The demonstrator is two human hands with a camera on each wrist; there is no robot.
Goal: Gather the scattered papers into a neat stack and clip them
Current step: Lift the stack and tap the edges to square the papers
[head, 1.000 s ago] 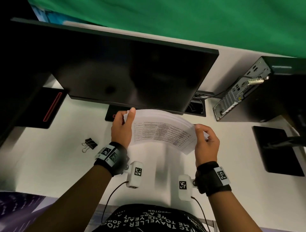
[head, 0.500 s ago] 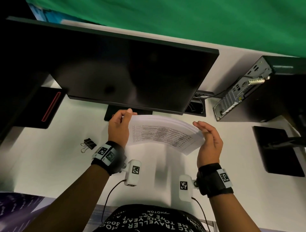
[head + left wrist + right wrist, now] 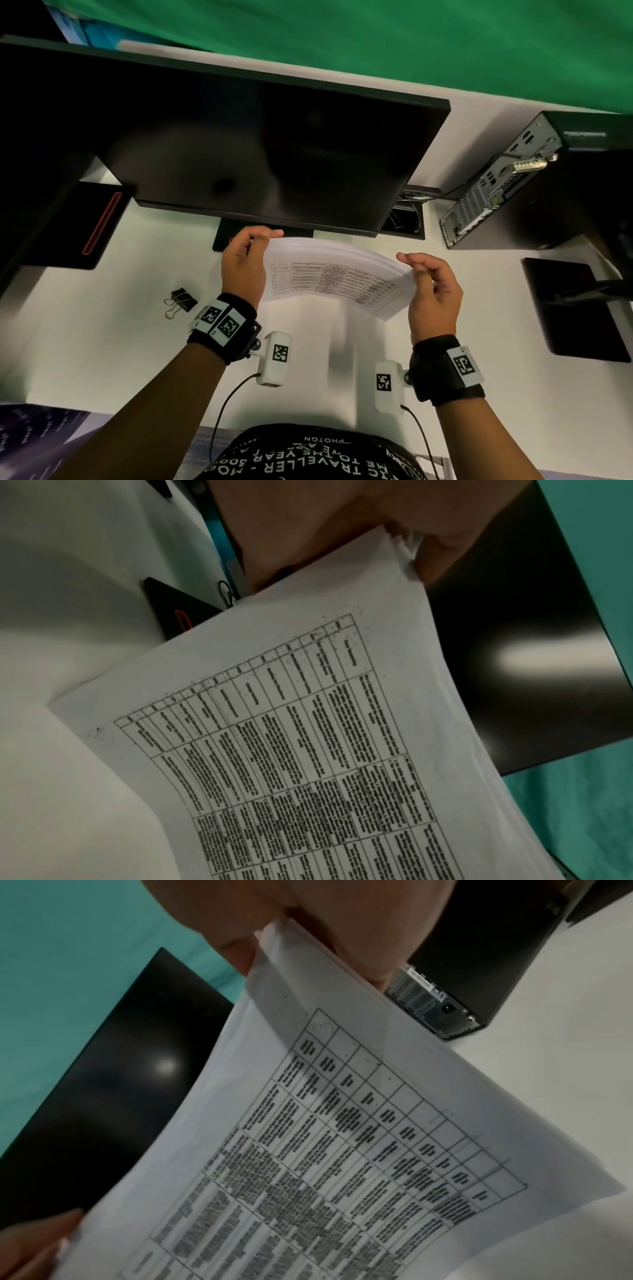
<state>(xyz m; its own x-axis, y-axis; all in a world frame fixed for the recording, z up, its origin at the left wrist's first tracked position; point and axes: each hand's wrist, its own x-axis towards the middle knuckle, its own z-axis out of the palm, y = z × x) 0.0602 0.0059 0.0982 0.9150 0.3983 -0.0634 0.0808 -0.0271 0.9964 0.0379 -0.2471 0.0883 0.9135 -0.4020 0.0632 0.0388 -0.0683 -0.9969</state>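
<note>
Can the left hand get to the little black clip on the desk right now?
Probably not yet: the left hand grips the papers. The binder clip lies close beside that wrist, nothing covering it.

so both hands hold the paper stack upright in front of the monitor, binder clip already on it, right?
Not quite: the binder clip lies loose on the desk, beside the left hand, as the head view shows. Left and right hand do hold the paper stack before the monitor.

Head view: dim, yellow-green cast; wide-angle bowing at edges. Monitor [image 3: 239, 144] screen dark, soft glare patches. Surface [image 3: 102, 342] carries a blurred grey shadow beneath the papers [image 3: 335, 277]. Wrist views: murky, table print on the papers smeared, noisy.
</note>
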